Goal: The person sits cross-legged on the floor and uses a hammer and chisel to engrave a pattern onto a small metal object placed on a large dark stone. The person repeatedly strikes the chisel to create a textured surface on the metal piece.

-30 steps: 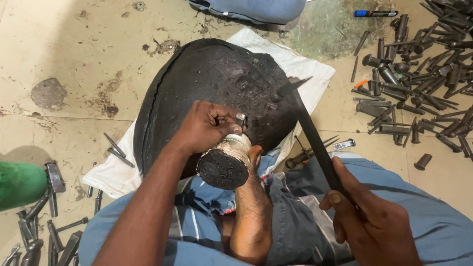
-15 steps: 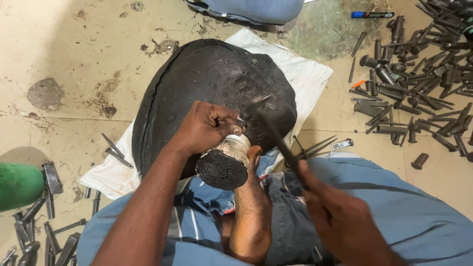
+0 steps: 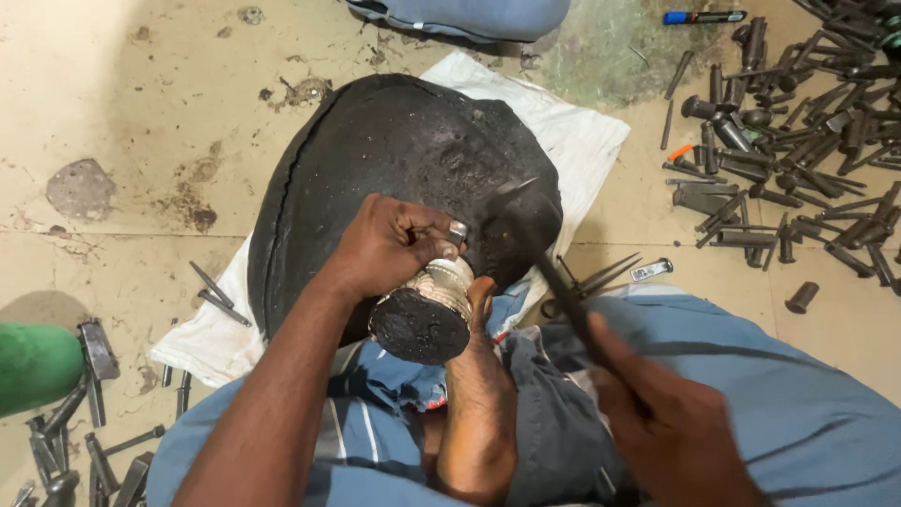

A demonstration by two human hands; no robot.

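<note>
Stained tile floor (image 3: 113,103) carries a white cloth (image 3: 572,131) with a black domed block (image 3: 394,160) on it, and scattered steel punches (image 3: 798,150) lie off to the right. The left hand (image 3: 389,246) is clamped on a small punch (image 3: 457,231) set against a ribbed silver piece (image 3: 441,286) on a dark pitch-covered stub (image 3: 418,324), braced by a bare foot (image 3: 479,394); the right hand (image 3: 671,427) is closed on a hammer (image 3: 526,221), blurred, its head just beside the punch. A strike landing off-centre could glance onto the left fingers or the toe, or skid the punch across the silver.
</note>
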